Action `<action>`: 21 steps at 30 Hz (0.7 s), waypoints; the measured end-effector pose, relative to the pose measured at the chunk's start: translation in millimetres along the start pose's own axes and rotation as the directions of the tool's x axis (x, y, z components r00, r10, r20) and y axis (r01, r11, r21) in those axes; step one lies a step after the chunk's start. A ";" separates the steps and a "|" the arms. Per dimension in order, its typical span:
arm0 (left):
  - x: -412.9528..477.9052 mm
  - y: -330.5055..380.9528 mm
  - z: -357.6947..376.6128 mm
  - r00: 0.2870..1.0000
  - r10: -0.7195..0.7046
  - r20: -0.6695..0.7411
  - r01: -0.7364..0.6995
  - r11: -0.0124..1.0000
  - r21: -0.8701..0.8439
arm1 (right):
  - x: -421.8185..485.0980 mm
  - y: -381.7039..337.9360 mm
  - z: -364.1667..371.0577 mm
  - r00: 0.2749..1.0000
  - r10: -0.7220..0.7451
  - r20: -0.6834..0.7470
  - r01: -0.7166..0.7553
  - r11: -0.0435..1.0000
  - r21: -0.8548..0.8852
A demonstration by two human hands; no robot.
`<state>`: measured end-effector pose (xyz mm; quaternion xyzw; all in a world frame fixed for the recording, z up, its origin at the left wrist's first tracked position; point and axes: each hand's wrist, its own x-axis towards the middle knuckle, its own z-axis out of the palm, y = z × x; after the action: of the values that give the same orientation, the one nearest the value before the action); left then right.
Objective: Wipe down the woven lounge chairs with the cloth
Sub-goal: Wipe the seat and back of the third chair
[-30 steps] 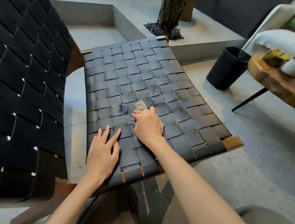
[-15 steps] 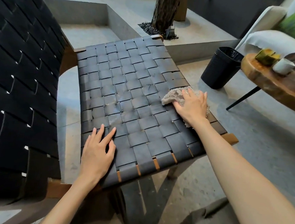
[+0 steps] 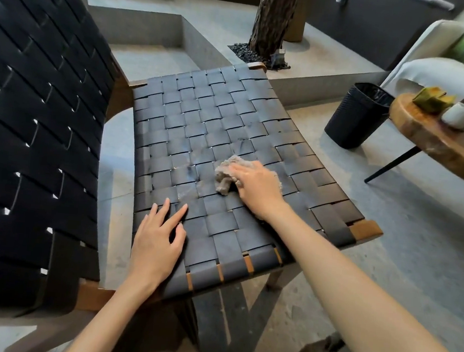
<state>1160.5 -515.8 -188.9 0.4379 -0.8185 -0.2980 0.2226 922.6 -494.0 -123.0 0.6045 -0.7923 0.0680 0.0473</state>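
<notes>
- Pressure is coming from the right hand point(image 3: 255, 189), which is lying palm-down on the cloth point(image 3: 224, 175). Its fingers are stretching nearly straight over the cloth rather than wrapping round it.
- The cloth is sitting bunched beneath those fingers, spilling out just past the fingertips and to the thumb side. It is touching the woven seat point(image 3: 202, 111) roughly mid-length.
- The left hand point(image 3: 157, 242) is resting flat and empty on the same seat, fingers spread. It is lying nearer the person than the grip and off to its thumb side, seemingly steadying the chair.
- Between that hand and the cloth, a dull smeared patch is showing on the straps, just beside the bundle.
- The seat's long axis is running away from the grip toward the tree trunk point(image 3: 272, 19), so most of the weave is lying beyond the fingertips. A shorter stretch is lying back toward the wrist and the tan front edge.
- Judging by this, the right hand is the one placed to push the cloth along that axis.
- A second woven chair point(image 3: 33, 130) is standing well off on the thumb side, not yet being touched.
- A black bin point(image 3: 357, 113) and a wooden side table point(image 3: 438, 143) are standing apart on the little-finger side.
</notes>
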 end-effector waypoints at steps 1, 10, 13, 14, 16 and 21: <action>-0.4 0.3 -0.1 1.000 -0.001 -0.001 0.001 1.000 -0.004 | 0.0 18.5 -6.2 0.999 0.036 -0.026 -0.036 0.999 -0.004; -0.3 4.3 -0.9 1.000 -0.012 -0.026 0.012 1.000 -0.004 | 6.8 68.6 -13.3 0.881 0.454 -0.130 -0.444 0.891 0.100; 0.4 4.9 -1.9 0.999 -0.018 -0.040 0.017 1.000 -0.010 | 11.7 15.7 7.1 0.961 0.269 -0.071 -0.258 0.958 0.127; 1.4 5.5 -2.6 0.998 -0.027 -0.051 0.026 0.999 -0.020 | 14.0 -4.0 14.0 0.982 0.184 -0.037 -0.177 0.975 0.136; 0.5 6.3 -5.5 0.994 -0.063 -0.084 0.062 0.998 -0.007 | 19.4 -43.9 28.4 1.000 0.025 0.018 -0.028 0.987 0.158; -30.8 10.0 -13.5 0.961 -0.265 -0.072 0.266 0.964 -0.001 | 28.9 -91.0 40.8 0.982 -0.150 0.112 0.123 0.967 0.223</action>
<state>1179.0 -489.1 -175.5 0.5552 -0.7452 -0.3055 0.2078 1002.9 -551.8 -154.1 0.6623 -0.7381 0.1109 -0.0647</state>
